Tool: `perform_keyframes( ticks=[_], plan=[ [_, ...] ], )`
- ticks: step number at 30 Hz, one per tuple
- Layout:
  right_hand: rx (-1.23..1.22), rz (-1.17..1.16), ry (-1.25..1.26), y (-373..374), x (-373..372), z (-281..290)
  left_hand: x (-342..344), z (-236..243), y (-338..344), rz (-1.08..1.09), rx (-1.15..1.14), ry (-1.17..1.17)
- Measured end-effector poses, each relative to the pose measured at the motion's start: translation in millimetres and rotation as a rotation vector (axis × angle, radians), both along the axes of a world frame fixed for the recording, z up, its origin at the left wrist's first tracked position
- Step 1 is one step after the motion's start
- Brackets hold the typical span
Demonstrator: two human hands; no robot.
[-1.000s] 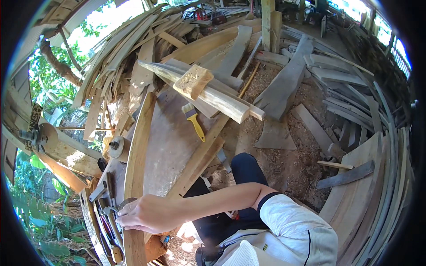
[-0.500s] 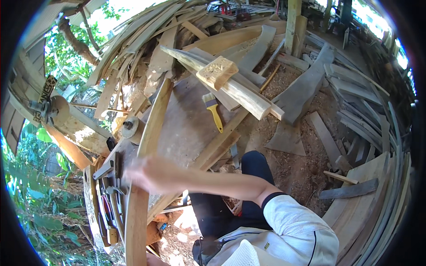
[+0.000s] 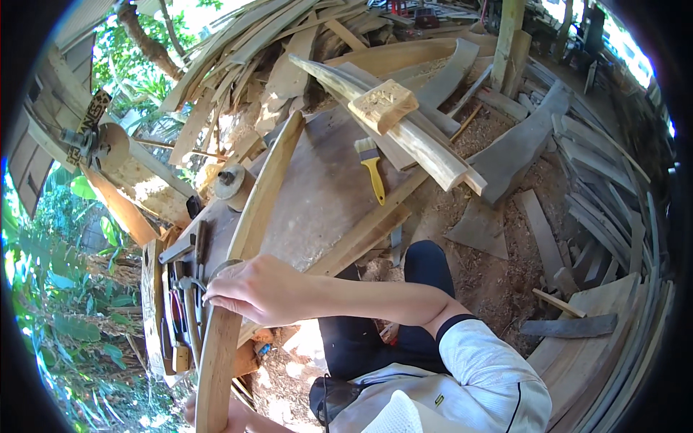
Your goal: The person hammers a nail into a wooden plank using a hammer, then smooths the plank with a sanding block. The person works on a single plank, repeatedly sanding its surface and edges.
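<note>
Brown, shaving-strewn floor (image 3: pixel 476 289), sun-dappled

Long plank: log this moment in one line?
Right hand: holding thin grey piece over plank; left hand: around plank's near end; brush: untouched

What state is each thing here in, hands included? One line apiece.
Right hand: closed on a thin grey piece, mostly hidden
Left hand: gripping the board's near part
Long board: bare wood, held, right hand over it
Paintbrush: lying on the tabletop, unheld
Wood block: resting on a beam
Hand tools: side by side, unheld
</note>
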State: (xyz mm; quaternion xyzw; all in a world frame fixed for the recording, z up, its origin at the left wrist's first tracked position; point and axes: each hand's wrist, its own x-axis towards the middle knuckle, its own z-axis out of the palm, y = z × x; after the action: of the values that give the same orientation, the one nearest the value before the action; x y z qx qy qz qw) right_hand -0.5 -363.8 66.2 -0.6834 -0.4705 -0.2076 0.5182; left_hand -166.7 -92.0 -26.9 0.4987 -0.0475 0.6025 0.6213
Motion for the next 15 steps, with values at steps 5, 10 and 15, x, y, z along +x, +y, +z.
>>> perform_keyframes(
  ticks=[5,10,15],
  plan=[
    [0.078,-0.003,-0.093,18.3,-12.1,-1.4,-6.4,13.2,5.2,-0.096,0.009,-0.113],
    [0.07,0.107,0.036,17.9,-4.0,-18.5,-10.4,28.7,12.1,-0.227,0.014,-0.232],
    [-0.161,-0.157,0.313,-19.9,38.3,-24.7,-3.2,47.4,19.5,-0.443,0.022,-0.382]
  ],
)
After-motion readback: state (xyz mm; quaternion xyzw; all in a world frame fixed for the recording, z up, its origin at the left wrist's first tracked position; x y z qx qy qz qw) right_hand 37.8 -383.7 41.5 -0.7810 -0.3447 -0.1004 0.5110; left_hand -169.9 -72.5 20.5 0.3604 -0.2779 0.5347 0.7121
